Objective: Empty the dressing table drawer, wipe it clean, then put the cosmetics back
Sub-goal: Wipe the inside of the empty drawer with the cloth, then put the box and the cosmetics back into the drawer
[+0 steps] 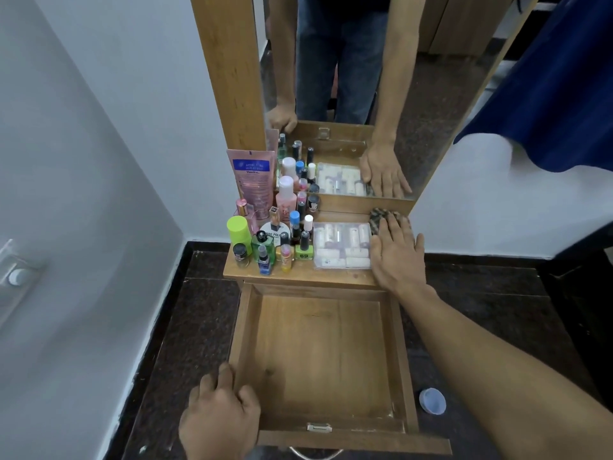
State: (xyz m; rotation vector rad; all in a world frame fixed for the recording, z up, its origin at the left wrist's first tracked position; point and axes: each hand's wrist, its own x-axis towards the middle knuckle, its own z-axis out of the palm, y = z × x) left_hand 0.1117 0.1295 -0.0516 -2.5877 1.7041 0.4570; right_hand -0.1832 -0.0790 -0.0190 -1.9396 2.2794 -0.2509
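Since the drawer [318,353] is pulled fully out and nothing is seen in it, the emptying is judged done and the wiping is taken as the step in hand. The coming move turns on the cloth [376,217]. It lies at the back right corner of the table [308,273], just below the mirror [431,94], beyond the drawer and higher than it. From there it would have to be drawn back toward the person and down to the drawer floor.

The right hand [396,250] is laid flat on the cloth, fingers straight and slightly spread, so it is by far the nearer. The left hand [219,416] is curled over the drawer's left wall near the front corner, and the drawer is steadied by it. The drawer's length runs from the person toward the mirror.

One drawer, one cloth and two hands are counted. On the table stand one tall pink tube [253,180] leaned at the back left, one lime-capped bottle [238,232], one clear pouch [341,244] of small pale tubes touching the right hand, and a crowded cluster of small bottles [282,237]. Their exact number cannot be told, though well over ten are seen. One blue round lid [432,400] lies on the floor to the right of the drawer.
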